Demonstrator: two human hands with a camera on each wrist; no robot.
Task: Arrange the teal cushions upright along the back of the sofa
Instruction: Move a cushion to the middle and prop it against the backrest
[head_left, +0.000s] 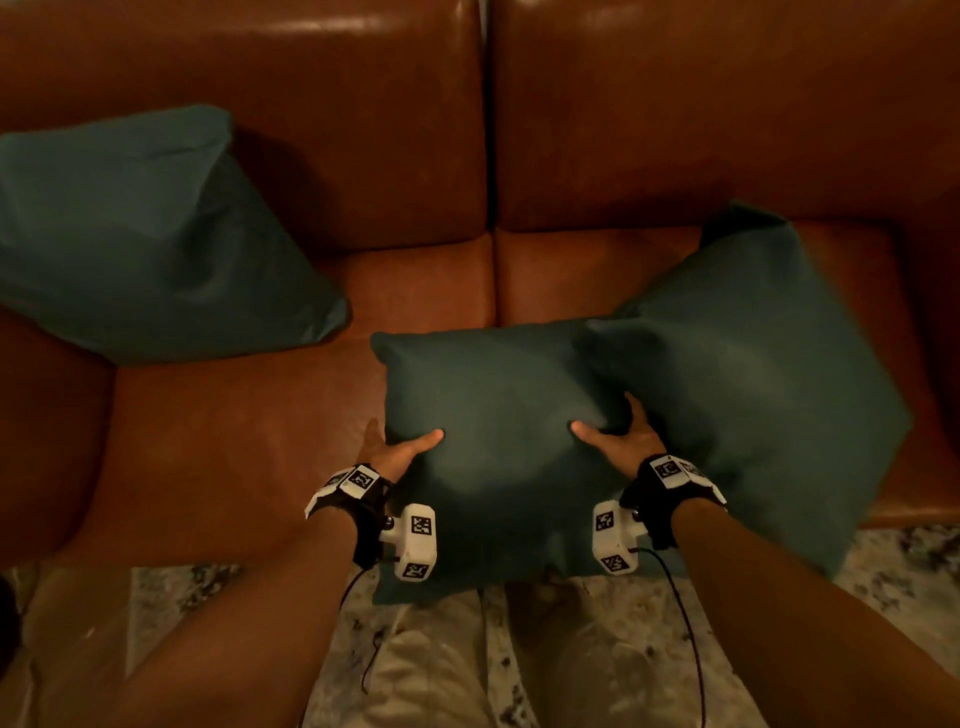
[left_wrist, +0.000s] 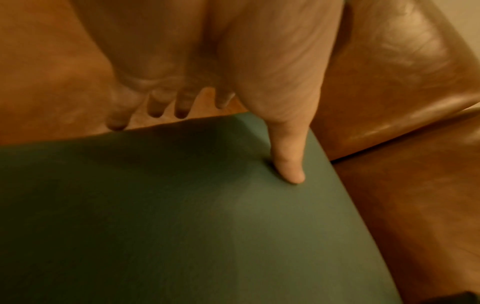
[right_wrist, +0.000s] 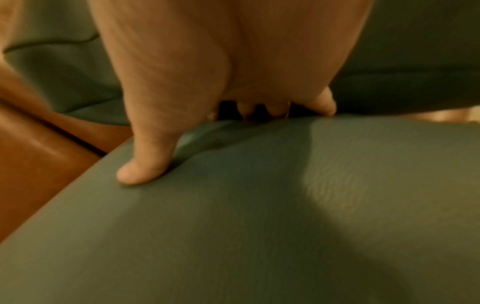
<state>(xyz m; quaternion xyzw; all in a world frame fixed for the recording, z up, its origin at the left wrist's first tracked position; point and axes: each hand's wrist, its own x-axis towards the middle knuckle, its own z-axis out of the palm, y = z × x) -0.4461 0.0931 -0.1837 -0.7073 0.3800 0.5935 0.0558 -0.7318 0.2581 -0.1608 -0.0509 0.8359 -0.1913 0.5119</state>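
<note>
Both hands grip middle cushion (head_left: 498, 415), sofa (head_left: 249, 447) seat

Both arms are bare. Each wrist wears a black strap (head_left: 370, 512) with a white box (head_left: 414, 540) on it, covered in black-and-white square patterns. Thin black wires (head_left: 688, 623) hang down.

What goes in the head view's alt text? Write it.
Both hands, left and right, hold the middle cushion by its sides, thumbs on top, at the front of a brown leather sofa. A left cushion leans against the backrest; a right cushion lies on the seat.
</note>
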